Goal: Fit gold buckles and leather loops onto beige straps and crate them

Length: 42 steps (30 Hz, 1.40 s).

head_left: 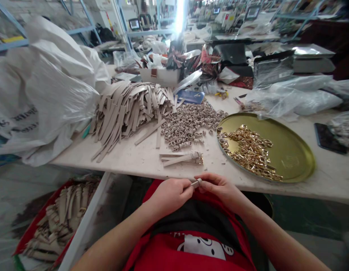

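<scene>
Over the lap, in front of a red shirt (191,250) and just short of the surface's near edge, the left hand (170,195) is closed in a firm pinch on a small pale strap piece (196,183) with a metal-looking end. The right hand (221,192) curls in from the other side, its fingertips (204,180) at the piece's far end; whether they grip or only steady it cannot be told. Pinching close to the joint would likely give the surest control of so short a piece. Down past the left forearm, a red crate (30,222) on the floor holds folded pale straps (61,218). Near the surface's front edge lie a few loose strips (174,159) with a gold buckle (197,160). A gold tray (293,150) of gold buckles (250,152) sits towards the right, a heap of pale, ring-like pieces (188,126) lies at the middle, and a large pile of pale strips (129,109) spreads to the left, beside a white woven sack (44,94).
</scene>
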### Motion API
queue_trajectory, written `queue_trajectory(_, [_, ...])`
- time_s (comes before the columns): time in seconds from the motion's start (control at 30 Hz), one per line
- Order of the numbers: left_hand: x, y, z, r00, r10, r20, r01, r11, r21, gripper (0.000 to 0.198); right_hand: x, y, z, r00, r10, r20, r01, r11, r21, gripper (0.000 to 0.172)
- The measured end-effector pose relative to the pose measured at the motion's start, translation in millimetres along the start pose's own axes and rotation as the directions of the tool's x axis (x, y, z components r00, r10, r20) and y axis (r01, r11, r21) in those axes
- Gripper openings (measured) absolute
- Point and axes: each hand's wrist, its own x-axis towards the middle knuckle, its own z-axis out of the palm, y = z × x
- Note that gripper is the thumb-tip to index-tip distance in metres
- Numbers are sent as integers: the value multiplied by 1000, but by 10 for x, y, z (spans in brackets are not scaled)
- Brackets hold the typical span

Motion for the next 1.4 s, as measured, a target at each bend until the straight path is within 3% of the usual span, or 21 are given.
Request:
queue_trajectory(0.1, [41, 10, -15, 999, 5, 42, -2, 997, -83, 27, 40, 15, -42, 1000, 8, 17, -8, 1000, 13, 28])
queue_trajectory(0.23, [90, -5, -26, 975, 18, 221, 76, 908, -411, 34, 113, -38, -129, 998, -28, -52, 34, 991, 129, 26])
queue_trajectory(0.3, [145, -31, -2, 980, -3, 198, 97, 879, -467, 45, 152, -45, -113, 998, -34, -60, 46, 978, 202, 27])
queue_trajectory(0.37, [226, -55, 29, 994, -24, 107, 71, 884, -463, 52, 192, -26, -55, 999, -28, -43, 37, 974, 224, 29])
queue_trajectory(0.47, [361, -74, 27, 1000, -23, -3, 19, 889, -457, 52, 242, -37, -49, 996, -79, -31, 80, 995, 65, 31])
queue_trajectory(0.57, [472, -88, -32, 997, -69, -41, 41, 876, -481, 36, 315, -246, -370, 964, -238, -117, 195, 936, -292, 37])
queue_trajectory(0.63, [525, -98, -59, 992, -120, -41, 82, 856, -510, 31, 423, -502, -759, 885, -385, -261, 186, 808, -559, 29])
queue_trajectory(0.7, [562, -104, -55, 988, -154, -35, 109, 828, -550, 30, 580, -792, -1173, 747, -581, -323, 56, 539, -840, 24])
queue_trajectory(0.73, [575, -103, -42, 986, -162, -31, 116, 814, -569, 29, 668, -924, -1352, 720, -631, -289, -59, 359, -931, 23])
queue_trajectory(0.77, [584, -101, -25, 986, -166, -27, 120, 804, -583, 29, 753, -1037, -1499, 732, -633, -253, -175, 185, -967, 25])
queue_trajectory(0.8, [588, -98, -6, 986, -168, -25, 121, 797, -591, 28, 830, -1123, -1606, 786, -573, -233, -273, 17, -962, 26])
queue_trajectory(0.83, [587, -95, 12, 986, -168, -22, 122, 795, -595, 28, 893, -1178, -1674, 828, -514, -222, -314, -98, -944, 26])
queue_trajectory(0.9, [568, -98, 45, 986, -167, -2, 134, 794, -593, 27, 965, -1200, -1711, 882, -420, -213, -326, -217, -920, 23])
queue_trajectory(1.1, [416, -140, 109, 985, -153, 78, 170, 804, -570, 27, 830, -997, -1561, 892, -421, -165, -284, -238, -929, 16])
queue_trajectory(1.23, [321, -84, 121, 985, -155, 77, 171, 793, -584, 26, 673, -995, -1520, 832, -533, -155, -258, -125, -958, 17])
queue_trajectory(1.4, [204, 31, 123, 993, -117, 22, 106, 783, -613, 22, 508, -1031, -1487, 722, -658, -214, -333, -59, -941, 24])
